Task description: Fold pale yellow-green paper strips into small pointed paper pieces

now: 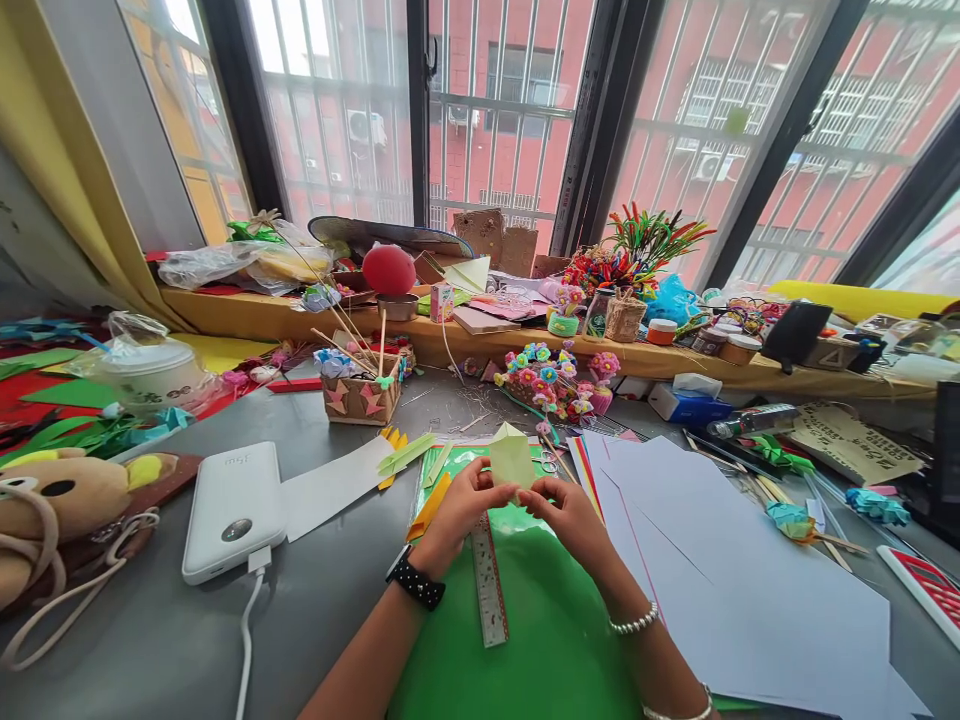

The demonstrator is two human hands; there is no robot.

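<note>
Viewing remotely, I see the left hand (461, 508) and right hand (568, 515), fingers curled, pinching folded pale-green paper (511, 458) near the glossy green plastic mat's (559, 620) far edge.

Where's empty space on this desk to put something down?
The grey desk looks bare between the white cable and the left forearm, and left of that cable below the power bank. The green mat has room right of the ruler, before the right forearm. It's crowded on the windowsill, and white papers cover much of the right side.
</note>
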